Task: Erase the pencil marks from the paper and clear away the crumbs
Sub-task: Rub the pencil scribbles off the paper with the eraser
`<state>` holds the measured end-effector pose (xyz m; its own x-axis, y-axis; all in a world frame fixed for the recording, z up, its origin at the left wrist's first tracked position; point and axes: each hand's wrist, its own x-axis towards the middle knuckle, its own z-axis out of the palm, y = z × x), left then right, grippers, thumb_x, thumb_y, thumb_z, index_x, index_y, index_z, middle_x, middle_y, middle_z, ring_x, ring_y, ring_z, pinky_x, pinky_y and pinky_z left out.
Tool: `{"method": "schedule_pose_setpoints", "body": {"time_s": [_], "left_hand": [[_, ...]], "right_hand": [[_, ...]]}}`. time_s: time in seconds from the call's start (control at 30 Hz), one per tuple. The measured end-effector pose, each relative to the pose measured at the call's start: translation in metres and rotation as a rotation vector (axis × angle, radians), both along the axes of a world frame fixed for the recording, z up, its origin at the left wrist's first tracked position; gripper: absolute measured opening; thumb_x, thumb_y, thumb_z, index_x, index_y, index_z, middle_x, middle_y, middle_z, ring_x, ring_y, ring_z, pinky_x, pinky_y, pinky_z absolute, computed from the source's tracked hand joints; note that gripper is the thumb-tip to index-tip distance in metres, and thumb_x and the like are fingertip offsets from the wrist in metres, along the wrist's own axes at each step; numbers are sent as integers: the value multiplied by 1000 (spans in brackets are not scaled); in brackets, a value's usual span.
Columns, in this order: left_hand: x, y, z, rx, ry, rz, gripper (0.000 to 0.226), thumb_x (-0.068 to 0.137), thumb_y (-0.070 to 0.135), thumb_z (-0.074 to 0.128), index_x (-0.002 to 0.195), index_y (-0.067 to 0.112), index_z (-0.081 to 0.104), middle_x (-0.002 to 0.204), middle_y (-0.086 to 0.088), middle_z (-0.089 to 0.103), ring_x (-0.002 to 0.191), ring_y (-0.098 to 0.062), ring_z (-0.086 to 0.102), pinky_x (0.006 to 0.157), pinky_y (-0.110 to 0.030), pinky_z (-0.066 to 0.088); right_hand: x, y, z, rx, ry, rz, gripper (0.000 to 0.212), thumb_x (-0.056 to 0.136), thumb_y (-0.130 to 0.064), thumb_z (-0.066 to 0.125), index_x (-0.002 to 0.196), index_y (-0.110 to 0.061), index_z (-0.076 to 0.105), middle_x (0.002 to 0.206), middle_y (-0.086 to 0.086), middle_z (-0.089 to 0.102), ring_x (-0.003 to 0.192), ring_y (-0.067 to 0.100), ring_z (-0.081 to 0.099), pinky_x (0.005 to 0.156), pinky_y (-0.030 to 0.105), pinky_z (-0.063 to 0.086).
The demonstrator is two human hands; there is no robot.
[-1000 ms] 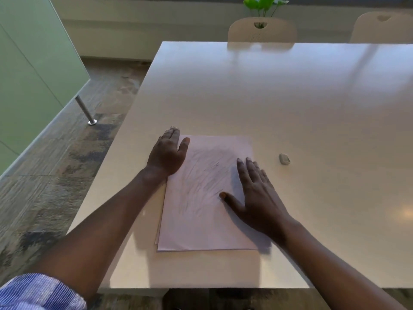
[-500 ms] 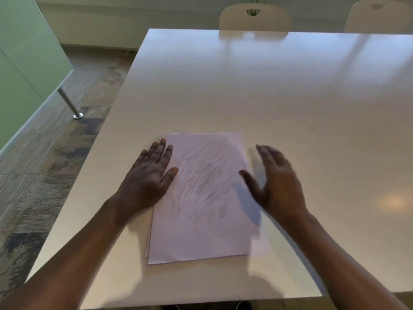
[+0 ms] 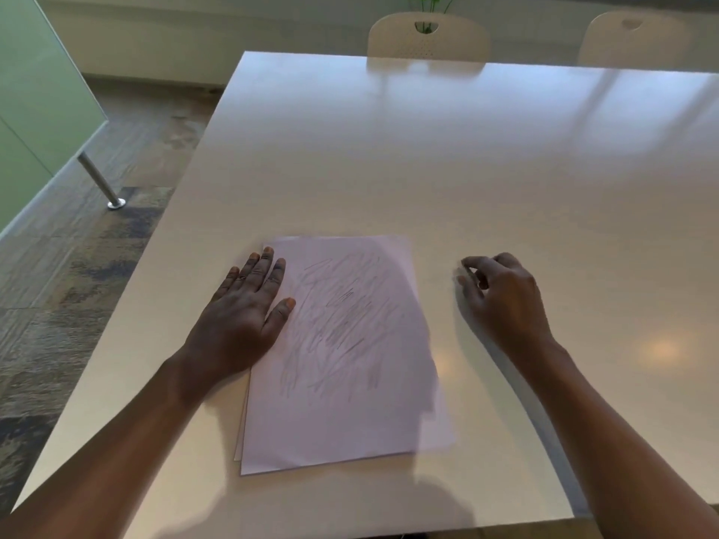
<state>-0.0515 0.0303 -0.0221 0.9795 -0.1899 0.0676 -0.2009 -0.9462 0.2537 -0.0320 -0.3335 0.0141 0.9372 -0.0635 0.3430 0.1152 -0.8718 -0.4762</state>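
A white sheet of paper (image 3: 342,355) covered in grey pencil scribbles lies on the white table (image 3: 467,169), on top of another sheet. My left hand (image 3: 245,317) rests flat on the paper's left edge, fingers straight. My right hand (image 3: 502,297) is on the table just right of the paper, with its fingers curled. Thumb and forefinger pinch a small pale eraser (image 3: 461,275), which is blurred and mostly hidden by the fingers. No crumbs are visible on the paper.
Two beige chairs (image 3: 428,36) stand at the table's far side, with a green plant behind them. A green glass panel (image 3: 35,103) and a metal leg (image 3: 101,184) are on the floor to the left. The table's near edge runs just below the paper.
My right hand left the paper, moved right to where the eraser lay, and curled its fingers round it. My left hand slid a little down the paper's left edge. The view shifted.
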Motion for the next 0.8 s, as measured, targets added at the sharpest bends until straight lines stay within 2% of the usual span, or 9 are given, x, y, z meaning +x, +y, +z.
{"method": "schedule_pose_setpoints", "body": {"time_s": [0.07,0.13,0.2,0.3,0.43,0.6,0.73,0.8], "left_hand": [[-1,0,0,-2,2,2,87,91,65,7,164,19,14,172,0,2,158,-12,0,129,-37,2],[-1,-1,1,-2,4,4,87,91,65,7,164,19,14,172,0,2,159,-13,1,129,-37,2],[-1,-1,1,-9,4,2,87,91,65,7,164,19,13,172,0,0,158,-12,-1,129,-36,1],[-1,-2,2,-10,10,1,87,90,65,6,164,19,12,172,1,-1,157,-9,-3,128,-33,-2],[0,-2,2,-4,30,11,89,89,66,4,165,20,10,172,1,-3,158,-12,-3,129,-34,-1],[0,-3,3,7,47,19,91,87,67,0,165,20,8,173,-1,-3,159,-13,-4,129,-33,-2],[-1,-6,5,7,54,41,93,86,67,-1,165,19,8,173,-3,-1,159,-15,-3,128,-33,-2],[-5,-10,7,-4,49,67,94,85,66,0,165,16,11,173,-5,2,160,-17,0,129,-34,-1]], "right_hand": [[-4,1,5,133,8,34,17,94,-19,67,109,-19,76,85,6,67,69,16,63,77,31,54],[-10,6,14,478,120,52,23,98,-14,58,111,-23,75,85,5,73,69,17,65,70,27,55],[-17,15,24,899,280,106,34,101,-3,45,116,-17,72,86,9,73,71,17,65,63,24,55],[-25,27,39,1222,432,161,30,104,0,43,118,-6,68,88,14,71,71,17,65,62,22,57],[-27,39,44,1339,516,155,18,101,-3,53,115,-2,65,93,17,74,73,19,70,68,23,60],[-28,51,43,1355,534,170,23,95,-2,62,117,4,60,107,24,73,81,22,72,74,25,62],[-30,64,40,1418,523,153,21,88,3,67,107,0,58,99,22,69,83,25,73,79,28,62],[-32,71,37,1433,532,173,22,90,4,66,110,1,58,95,20,68,82,27,73,81,31,63]]}}
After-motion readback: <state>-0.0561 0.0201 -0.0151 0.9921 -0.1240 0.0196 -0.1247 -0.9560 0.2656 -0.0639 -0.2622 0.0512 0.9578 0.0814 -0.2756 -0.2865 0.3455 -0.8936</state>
